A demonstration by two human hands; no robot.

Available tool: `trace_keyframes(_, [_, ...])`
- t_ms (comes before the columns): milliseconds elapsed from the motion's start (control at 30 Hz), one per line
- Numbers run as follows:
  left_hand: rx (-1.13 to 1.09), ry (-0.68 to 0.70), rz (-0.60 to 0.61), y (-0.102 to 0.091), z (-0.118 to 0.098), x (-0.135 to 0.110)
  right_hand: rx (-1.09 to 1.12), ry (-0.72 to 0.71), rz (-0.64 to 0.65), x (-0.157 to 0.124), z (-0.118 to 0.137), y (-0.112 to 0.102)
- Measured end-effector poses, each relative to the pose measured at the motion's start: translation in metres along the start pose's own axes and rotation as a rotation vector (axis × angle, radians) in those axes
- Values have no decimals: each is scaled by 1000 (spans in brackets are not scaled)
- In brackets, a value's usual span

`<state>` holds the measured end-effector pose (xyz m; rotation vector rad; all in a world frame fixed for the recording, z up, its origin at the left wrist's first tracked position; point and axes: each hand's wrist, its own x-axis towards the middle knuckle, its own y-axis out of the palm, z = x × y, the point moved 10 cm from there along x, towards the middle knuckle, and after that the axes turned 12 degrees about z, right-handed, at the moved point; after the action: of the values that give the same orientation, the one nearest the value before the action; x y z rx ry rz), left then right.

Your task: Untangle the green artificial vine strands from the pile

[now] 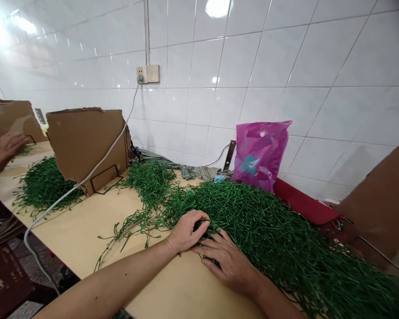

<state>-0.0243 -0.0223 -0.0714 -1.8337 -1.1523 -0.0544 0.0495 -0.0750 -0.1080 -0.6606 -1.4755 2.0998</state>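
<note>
A long heap of thin green stems with small knobbed tips spreads over the pale tabletop. At its near edge, my left hand has thumb and fingers curled round a few stems. Something dark shows in the gap between thumb and forefinger, too small to make out. Close against it lies my right hand, palm down, its fingers stretched apart over the stems. A looser bunch of stems trails off to the left.
A pink plastic bag and a red item stand behind the heap. Cardboard panels rise at left and right. A white cable runs down from the wall socket. Another person's hand is at far left, near another stem pile.
</note>
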Motion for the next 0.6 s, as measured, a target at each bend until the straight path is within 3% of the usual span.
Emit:
trace_keyframes(400, [-59, -42, 42, 4, 3, 2, 18, 11, 7, -2, 0, -4])
trace_keyframes(500, [-74, -69, 20, 3, 6, 2, -88, -33, -21, 1, 2, -2])
trace_keyframes(600, [-84, -112, -17, -1, 11, 2, -280, -170, -104, 2, 12, -2])
